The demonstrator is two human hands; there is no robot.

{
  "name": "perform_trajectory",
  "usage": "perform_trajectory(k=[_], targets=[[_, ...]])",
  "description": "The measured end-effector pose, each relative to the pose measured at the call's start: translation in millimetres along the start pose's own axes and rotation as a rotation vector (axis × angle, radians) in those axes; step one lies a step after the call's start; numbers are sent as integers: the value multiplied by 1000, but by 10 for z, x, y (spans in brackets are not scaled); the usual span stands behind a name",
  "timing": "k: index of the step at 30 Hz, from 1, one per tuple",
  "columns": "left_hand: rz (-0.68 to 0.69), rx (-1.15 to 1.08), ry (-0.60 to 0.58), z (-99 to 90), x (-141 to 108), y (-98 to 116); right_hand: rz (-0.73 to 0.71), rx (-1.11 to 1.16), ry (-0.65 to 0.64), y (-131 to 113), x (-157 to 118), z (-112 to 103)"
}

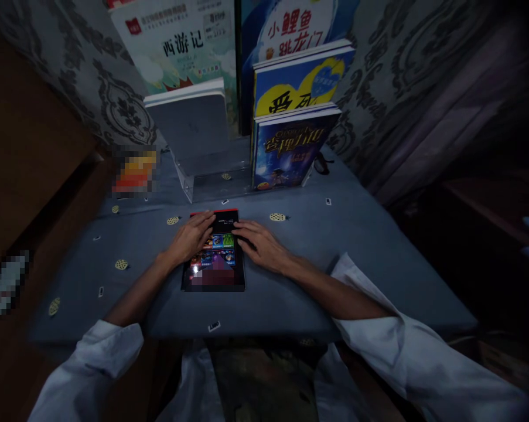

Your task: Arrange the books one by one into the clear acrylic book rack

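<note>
A dark book (222,266) with rows of small colourful pictures and a red top edge lies flat on the blue-grey cloth of the table (299,305). My left hand (193,236) rests on the book's upper left part, palm down with its fingers extended. On the right side, my right hand (262,245) touches the book's upper right edge, its fingers stretched out toward the middle. Neither hand grasps anything.
Behind the book stands a clear rack (220,184) with a grey book (198,126) on the left and a dark blue book (293,149) at the right front. Taller books rise behind them. Dark glasses (323,164) lie right of the rack.
</note>
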State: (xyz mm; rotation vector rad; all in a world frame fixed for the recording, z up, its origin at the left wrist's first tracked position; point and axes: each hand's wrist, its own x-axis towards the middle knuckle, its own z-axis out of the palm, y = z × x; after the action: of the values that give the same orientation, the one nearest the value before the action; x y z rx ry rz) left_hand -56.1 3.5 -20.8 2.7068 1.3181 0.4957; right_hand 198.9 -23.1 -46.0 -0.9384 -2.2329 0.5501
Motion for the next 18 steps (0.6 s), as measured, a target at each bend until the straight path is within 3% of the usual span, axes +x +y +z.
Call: perform_trajectory(k=[10,18], targets=[[141,4,-113,77,434,202,-12,-42,-6,-35,15,-18],[132,-19,-117,114,445,216,-16,-12,-6,0,43,-38]])
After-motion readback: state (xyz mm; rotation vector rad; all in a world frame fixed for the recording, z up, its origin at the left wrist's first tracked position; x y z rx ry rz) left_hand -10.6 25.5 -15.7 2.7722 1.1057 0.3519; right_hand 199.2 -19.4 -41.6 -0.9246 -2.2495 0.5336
